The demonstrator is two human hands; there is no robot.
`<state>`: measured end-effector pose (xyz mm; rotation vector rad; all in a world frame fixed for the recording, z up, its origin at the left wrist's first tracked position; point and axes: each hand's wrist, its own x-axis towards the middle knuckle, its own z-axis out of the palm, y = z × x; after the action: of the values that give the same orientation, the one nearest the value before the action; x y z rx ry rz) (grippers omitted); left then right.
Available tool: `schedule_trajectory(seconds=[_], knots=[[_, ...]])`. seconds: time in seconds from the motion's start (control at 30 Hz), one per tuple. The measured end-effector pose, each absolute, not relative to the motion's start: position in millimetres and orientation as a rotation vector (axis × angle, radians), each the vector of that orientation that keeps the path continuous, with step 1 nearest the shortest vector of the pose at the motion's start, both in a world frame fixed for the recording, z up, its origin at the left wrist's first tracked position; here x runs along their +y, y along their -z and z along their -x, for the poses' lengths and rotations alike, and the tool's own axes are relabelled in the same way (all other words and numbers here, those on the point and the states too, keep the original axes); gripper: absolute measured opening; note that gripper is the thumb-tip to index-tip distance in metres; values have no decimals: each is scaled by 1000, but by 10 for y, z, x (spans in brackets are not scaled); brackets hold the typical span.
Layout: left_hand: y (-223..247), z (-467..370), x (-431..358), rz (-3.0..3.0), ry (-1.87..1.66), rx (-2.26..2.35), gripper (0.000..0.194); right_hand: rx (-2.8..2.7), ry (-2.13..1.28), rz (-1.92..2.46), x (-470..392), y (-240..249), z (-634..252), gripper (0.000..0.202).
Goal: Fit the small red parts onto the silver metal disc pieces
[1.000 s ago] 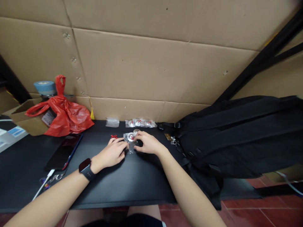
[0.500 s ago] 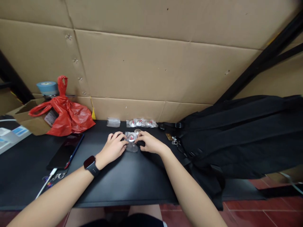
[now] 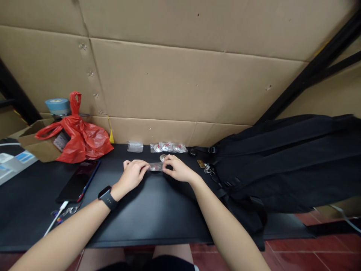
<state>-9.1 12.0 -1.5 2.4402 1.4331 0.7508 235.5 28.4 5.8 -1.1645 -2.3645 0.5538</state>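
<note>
Between my hands is a small clear plastic packet (image 3: 156,166) with a round silvery item marked red inside. My left hand (image 3: 133,174) pinches its left end, and my right hand (image 3: 176,168) grips the right end. Just behind the packet, partly covered by my right fingers, lies a round metal piece (image 3: 163,157). Farther back, a row of similar packed round pieces (image 3: 168,147) rests along the cardboard wall. An empty-looking clear bag (image 3: 135,146) sits left of that row.
A red plastic bag (image 3: 84,139) and cardboard box (image 3: 42,145) stand at the back left, with a phone (image 3: 79,180) in front. Keyrings (image 3: 208,169) and a small brown tag (image 3: 201,163) lie beside the black backpack (image 3: 282,162) on the right.
The packet has been lifted and tilted, now stretched between both hands. The clear oval piece seen in front of it no longer shows separately. My left hand has shifted slightly left.
</note>
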Motion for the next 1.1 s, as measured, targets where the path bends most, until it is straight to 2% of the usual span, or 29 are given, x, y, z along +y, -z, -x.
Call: schedule_trajectory(seconds=[0.1,0.23,0.3,0.4,0.47,0.5,0.6,0.73,0.87,1.1], knots=[[-13,62,87,-2346,-763,1441,20,-2366,-596,1199,281,-78,-2361,4],[18,7,50,-2283,-821,1466,37,-2359,-525,1348,262,-53,-2289,19],[47,-9,43,-2347,-794,1474,35,-2341,-443,1471,242,-44,-2240,23],[78,-5,57,-2515,-734,1455,20,-2247,-308,1603,208,-66,-2191,17],[89,10,77,-2605,-730,1427,18,-2242,-280,1508,186,-98,-2182,6],[92,19,87,-2630,-728,1410,20,-2279,-294,1421,176,-112,-2182,4],[93,39,101,-2647,-694,1364,26,-2425,-378,1247,153,-121,-2183,18],[83,47,90,-2677,-663,1343,29,-2410,-430,1350,155,-75,-2176,29],[86,56,97,-2694,-715,1383,19,-2322,-564,1356,169,-86,-2185,31],[171,53,139,-2584,-727,1399,29,-2219,-653,1362,181,-162,-2189,20]])
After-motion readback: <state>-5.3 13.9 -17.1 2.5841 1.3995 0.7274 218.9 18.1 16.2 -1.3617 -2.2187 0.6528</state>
